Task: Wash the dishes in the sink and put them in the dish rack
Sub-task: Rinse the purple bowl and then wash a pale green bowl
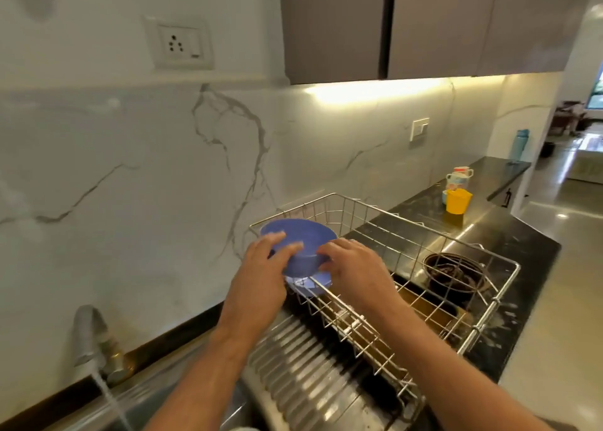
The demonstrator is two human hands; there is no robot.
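two hands reach over one wire dish rack (pixel 385 303), both clamped on one blue bowl (pixel 298 246) tilted on its side at the rack's far left corner. the left hand (pixel 261 277) grips the bowl's left side with fingers curled over its rim; the right hand (pixel 355 267) holds its right side, fingers wrapped round the base. just below the bowl, inside the rack, sits one more blue piece (pixel 308 283), partly hidden, so i cannot tell its shape. one dark round ridged dish (pixel 453 275) lies in the rack's right half.

nearest, left of the rack, one grey metal tap (pixel 93 339) pours a thin stream of water (pixel 109 401) toward the sink (pixel 192 407), of which only a steel edge shows. one ribbed steel draining board (pixel 303 375) lies under the rack's near end.

the rack is shiny metal wire in a square grid and stands on a black speckled stone tabletop (pixel 518 244). beyond the rack on that tabletop stand one yellow plastic cup (pixel 458 200), two stacked white mugs (pixel 458 176) and, farther off, one blue bottle (pixel 520 143).

behind the rack rises a white marble wall (pixel 130 169) with grey veins, carrying two white sockets: one large (pixel 179 43), one small (pixel 420 129). above hang two grey cupboard doors (pixel 408 22) with a warm light strip beneath. far right of the rack a glossy floor (pixel 561 267) leads into another room.
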